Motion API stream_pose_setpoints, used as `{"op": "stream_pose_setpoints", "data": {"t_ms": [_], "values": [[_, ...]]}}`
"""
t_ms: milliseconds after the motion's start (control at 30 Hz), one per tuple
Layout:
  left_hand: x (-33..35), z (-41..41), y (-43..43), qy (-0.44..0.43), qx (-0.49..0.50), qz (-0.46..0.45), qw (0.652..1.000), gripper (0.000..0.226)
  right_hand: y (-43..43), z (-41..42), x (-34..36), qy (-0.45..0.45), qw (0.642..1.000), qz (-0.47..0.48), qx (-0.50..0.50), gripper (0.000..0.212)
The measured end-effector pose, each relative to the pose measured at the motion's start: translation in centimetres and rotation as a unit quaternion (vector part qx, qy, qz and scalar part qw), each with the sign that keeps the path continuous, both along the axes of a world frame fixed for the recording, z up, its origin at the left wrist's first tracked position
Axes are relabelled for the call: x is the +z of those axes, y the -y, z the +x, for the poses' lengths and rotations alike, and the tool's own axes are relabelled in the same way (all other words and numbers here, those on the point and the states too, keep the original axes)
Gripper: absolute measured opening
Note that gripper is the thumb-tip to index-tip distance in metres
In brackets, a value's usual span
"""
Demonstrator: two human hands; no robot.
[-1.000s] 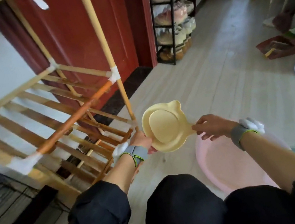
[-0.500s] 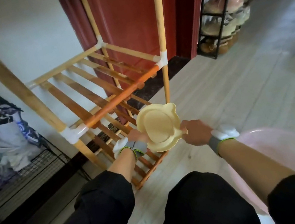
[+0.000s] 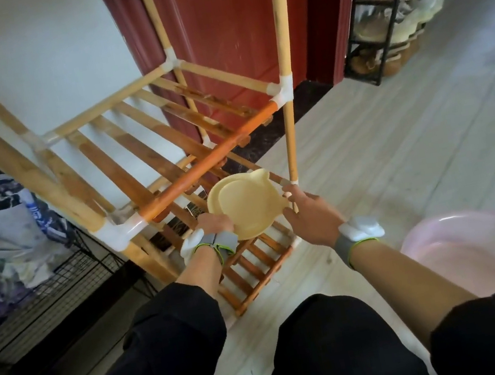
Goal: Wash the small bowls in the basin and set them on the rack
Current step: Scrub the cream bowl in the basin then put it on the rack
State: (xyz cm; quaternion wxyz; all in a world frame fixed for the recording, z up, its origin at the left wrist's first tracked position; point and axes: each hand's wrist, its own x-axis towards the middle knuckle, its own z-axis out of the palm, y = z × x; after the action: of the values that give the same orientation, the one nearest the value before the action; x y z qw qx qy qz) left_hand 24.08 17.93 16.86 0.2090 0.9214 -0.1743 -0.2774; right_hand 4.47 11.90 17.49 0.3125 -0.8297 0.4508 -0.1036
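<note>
A small pale yellow bowl [image 3: 248, 207] with two ear-shaped tabs is held bottom-up over the lowest slatted shelf of the wooden rack [image 3: 167, 155]. My left hand [image 3: 214, 223] grips its left rim from underneath. My right hand [image 3: 305, 213] pinches the right tab with its fingertips. The bowl hangs just under the orange front rail of the middle shelf. Part of the pink basin [image 3: 468, 247] shows at the right, behind my right forearm; its inside is not visible.
A red door [image 3: 227, 25] stands behind the rack. A black shoe rack [image 3: 389, 3] with shoes is at the far right. A wire basket [image 3: 26, 292] with bags and cloth sits left of the rack. My dark-trousered knees fill the foreground.
The view has swung left toward the rack. Both hands have carried the yellow bowl from above the basin down to the rack's lowest shelf.
</note>
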Motion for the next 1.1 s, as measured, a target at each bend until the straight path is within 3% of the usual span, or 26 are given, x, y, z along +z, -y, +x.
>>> {"op": "stream_pose_setpoints", "data": {"t_ms": [367, 533, 633, 700, 900, 1100], "values": [[-1.3, 1.3, 0.9, -0.100, 0.042, -0.065, 0.992, 0.030, 0.4, 0.9, -3.5, -0.226, 0.965, -0.061, 0.117, 0.076], [-1.1, 0.9, 0.9, -0.008, 0.024, 0.003, 1.000, 0.027, 0.2, 1.2, -3.6, -0.220, 0.968, -0.063, 0.107, 0.077], [-1.1, 0.3, 1.2, 0.032, -0.001, 0.053, 0.998, 0.041, 0.1, 1.3, -3.6, -0.207, 0.972, -0.056, 0.097, 0.078], [-1.8, 0.2, 1.5, 0.033, -0.013, 0.067, 0.997, 0.023, -0.1, 1.5, -3.7, -0.202, 0.974, -0.049, 0.094, 0.079], [-2.1, 0.2, 2.3, 0.040, -0.043, 0.083, 0.995, 0.017, -0.2, 1.8, -3.6, -0.189, 0.978, -0.035, 0.082, 0.078], [-4.3, -0.5, 2.9, 0.097, -0.053, 0.088, 0.990, 0.041, -0.3, 1.5, -3.5, -0.183, 0.979, -0.033, 0.086, 0.079]]}}
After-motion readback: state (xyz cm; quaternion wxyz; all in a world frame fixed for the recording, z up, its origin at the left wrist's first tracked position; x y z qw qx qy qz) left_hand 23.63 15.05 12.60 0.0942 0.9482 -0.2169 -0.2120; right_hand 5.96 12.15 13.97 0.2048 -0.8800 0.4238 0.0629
